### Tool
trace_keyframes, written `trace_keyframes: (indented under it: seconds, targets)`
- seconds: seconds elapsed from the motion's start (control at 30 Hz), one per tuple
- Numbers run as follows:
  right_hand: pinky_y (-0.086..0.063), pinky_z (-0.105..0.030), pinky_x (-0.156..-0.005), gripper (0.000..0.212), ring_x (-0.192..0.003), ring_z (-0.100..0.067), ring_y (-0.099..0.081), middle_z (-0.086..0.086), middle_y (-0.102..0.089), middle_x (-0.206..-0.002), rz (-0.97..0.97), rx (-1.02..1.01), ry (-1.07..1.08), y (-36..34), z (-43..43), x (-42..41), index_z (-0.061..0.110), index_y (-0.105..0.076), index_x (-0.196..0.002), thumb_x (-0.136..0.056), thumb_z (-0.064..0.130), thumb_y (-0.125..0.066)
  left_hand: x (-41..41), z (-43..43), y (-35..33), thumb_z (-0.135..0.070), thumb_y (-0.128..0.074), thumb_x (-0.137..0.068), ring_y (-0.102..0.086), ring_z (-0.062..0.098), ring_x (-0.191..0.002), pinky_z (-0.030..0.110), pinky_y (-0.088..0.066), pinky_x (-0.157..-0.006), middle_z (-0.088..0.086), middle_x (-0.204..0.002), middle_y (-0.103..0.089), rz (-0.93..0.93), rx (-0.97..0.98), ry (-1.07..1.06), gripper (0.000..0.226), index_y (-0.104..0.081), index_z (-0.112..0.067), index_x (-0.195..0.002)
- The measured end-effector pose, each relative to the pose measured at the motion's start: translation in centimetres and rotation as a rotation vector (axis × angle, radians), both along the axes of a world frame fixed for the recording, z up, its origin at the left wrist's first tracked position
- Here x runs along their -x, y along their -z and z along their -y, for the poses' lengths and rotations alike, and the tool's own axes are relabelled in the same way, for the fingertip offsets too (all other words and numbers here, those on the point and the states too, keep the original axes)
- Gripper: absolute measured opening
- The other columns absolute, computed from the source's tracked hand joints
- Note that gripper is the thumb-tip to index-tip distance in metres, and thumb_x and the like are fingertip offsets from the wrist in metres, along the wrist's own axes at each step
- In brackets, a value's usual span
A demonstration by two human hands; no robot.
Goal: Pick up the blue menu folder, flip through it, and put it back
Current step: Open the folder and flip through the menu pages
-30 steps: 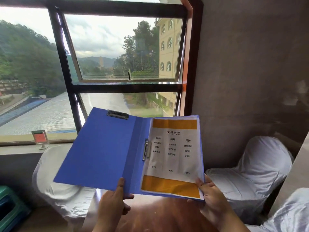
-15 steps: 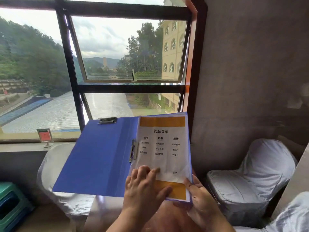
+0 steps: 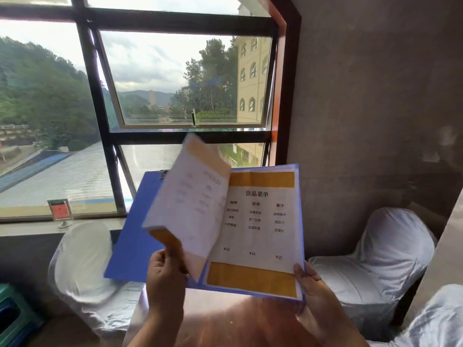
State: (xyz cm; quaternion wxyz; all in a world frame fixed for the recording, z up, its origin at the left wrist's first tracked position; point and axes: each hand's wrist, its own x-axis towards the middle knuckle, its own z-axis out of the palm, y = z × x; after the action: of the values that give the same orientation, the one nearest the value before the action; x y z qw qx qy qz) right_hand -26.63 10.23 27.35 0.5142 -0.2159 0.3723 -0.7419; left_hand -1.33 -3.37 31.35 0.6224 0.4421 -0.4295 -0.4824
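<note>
Both hands hold the open blue menu folder [image 3: 135,236] in the air above a reddish-brown table [image 3: 225,321], in front of the window [image 3: 175,83]. Left hand [image 3: 165,279]: fingers closed in a pinch on the lower corner of a loose menu page [image 3: 190,204], which is lifted off the stack, bowed, and blurred. Right hand [image 3: 315,294]: closed on the folder's lower right corner, thumb on top of the page edge, remaining fingers hidden beneath. Folder state: fully spread, left cover bare blue, with a metal clip [image 3: 163,173] at its top edge. Right half carries the exposed page [image 3: 260,234], white with an orange band at top and bottom, a printed heading, three columns of text, and three prices. Surroundings: white-covered chairs stand at the left [image 3: 82,266] and right [image 3: 375,259] of the table. A small red sign holder [image 3: 61,212] stands on the window sill [image 3: 25,227] at the left. A green stool [image 3: 12,314] occupies the lower left corner.
</note>
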Motion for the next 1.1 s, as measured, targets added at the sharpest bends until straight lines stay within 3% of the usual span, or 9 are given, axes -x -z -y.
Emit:
trace_keyframes:
  seconds: [0.1,0.23,0.37,0.47,0.57,0.7,0.8,0.93,1.1]
  targets:
    - [-0.066,-0.057,-0.05,0.031,-0.082,-0.043,-0.079,-0.024,-0.08,-0.115,0.001,0.009,0.006,-0.8,-0.2,0.5,0.014,-0.08,-0.113,-0.087,0.023,-0.067,-1.0,0.3,0.0,-0.072,-0.052,-0.088,-0.055,0.019,-0.042,0.027,-0.048,-0.042,0.004,-0.055,-0.059,-0.183,-0.102,0.125,0.053,-0.064,-0.022,-0.076]
    - [-0.065,-0.051,-0.045,0.035,-0.079,-0.043,-0.078,-0.026,-0.079,-0.115,-0.005,0.029,-0.016,-1.8,-0.4,0.6,0.009,-0.076,-0.119,-0.089,0.019,-0.063,-1.5,0.8,1.7,-0.043,-0.075,-0.091,-0.073,0.042,-0.075,0.053,-0.065,-0.066,0.023,-0.093,-0.071,-0.022,-0.122,0.118,0.043,-0.061,-0.007,-0.111]
    - [-0.065,-0.048,-0.043,0.038,-0.082,-0.044,-0.074,-0.026,-0.079,-0.116,-0.042,0.003,-0.009,-2.6,-0.7,0.6,0.011,-0.075,-0.121,-0.086,0.023,-0.065,-2.2,1.2,2.9,-0.022,-0.07,-0.094,-0.078,0.042,-0.072,0.053,-0.066,-0.071,0.022,-0.092,-0.077,0.024,-0.171,0.034,0.013,-0.071,-0.009,-0.097]
    - [-0.064,-0.049,-0.043,0.037,-0.084,-0.046,-0.073,-0.025,-0.079,-0.113,-0.044,-0.001,0.005,-3.0,-0.9,0.4,0.011,-0.074,-0.119,-0.086,0.022,-0.064,-2.6,0.8,2.8,-0.036,-0.072,-0.081,-0.075,0.038,-0.064,0.047,-0.062,-0.067,0.016,-0.07,-0.076,0.124,-0.188,-0.042,0.034,-0.068,-0.004,-0.09]
    - [-0.063,-0.051,-0.043,0.037,-0.094,-0.051,-0.067,-0.029,-0.077,-0.116,-0.022,-0.008,0.018,-3.0,-0.9,0.2,0.01,-0.073,-0.12,-0.087,0.022,-0.063,-2.7,0.4,2.1,-0.037,-0.079,-0.077,-0.064,0.038,-0.08,0.047,-0.051,-0.076,0.013,-0.086,-0.067,0.373,-0.16,-0.233,0.04,-0.05,-0.013,-0.091]
    - [-0.064,-0.057,-0.052,0.03,-0.098,-0.054,-0.067,-0.025,-0.08,-0.111,-0.049,-0.033,0.023,-2.8,-0.4,-0.4,0.016,-0.083,-0.108,-0.085,0.025,-0.066,-1.5,-0.8,0.8,-0.011,-0.087,-0.075,-0.055,0.03,-0.078,0.039,-0.043,-0.073,0.007,-0.086,-0.054,0.753,0.429,-0.395,0.039,-0.051,-0.012,-0.089]
    - [-0.064,-0.063,-0.062,0.03,-0.094,-0.049,-0.076,-0.022,-0.081,-0.114,-0.046,-0.024,0.016,-2.2,0.3,-1.1,0.02,-0.083,-0.11,-0.087,0.027,-0.066,1.3,-2.1,0.0,-0.025,-0.083,-0.082,-0.06,0.029,-0.081,0.044,-0.056,-0.073,0.003,-0.087,-0.065,1.054,0.896,-0.148,0.018,-0.069,-0.014,-0.088]
    - [-0.066,-0.059,-0.058,0.034,-0.09,-0.051,-0.076,-0.029,-0.075,-0.123,0.024,0.004,-0.027,-1.2,1.4,-2.0,0.015,-0.074,-0.127,-0.096,0.025,-0.063,4.4,-3.7,-0.3,-0.082,-0.062,-0.072,-0.057,0.019,-0.103,0.039,-0.054,-0.087,-0.009,-0.106,-0.062,1.185,0.8,0.058,0.067,-0.069,-0.032,-0.117]
    - [-0.065,-0.056,-0.053,0.033,-0.087,-0.052,-0.076,-0.03,-0.076,-0.118,0.014,0.034,-0.088,-0.8,1.9,-1.7,0.012,-0.076,-0.124,-0.096,0.024,-0.062,5.1,-3.3,0.1,-0.063,-0.067,-0.082,-0.058,0.02,-0.089,0.037,-0.055,-0.076,-0.011,-0.094,-0.061,1.128,0.879,0.057,0.032,-0.067,-0.035,-0.099]
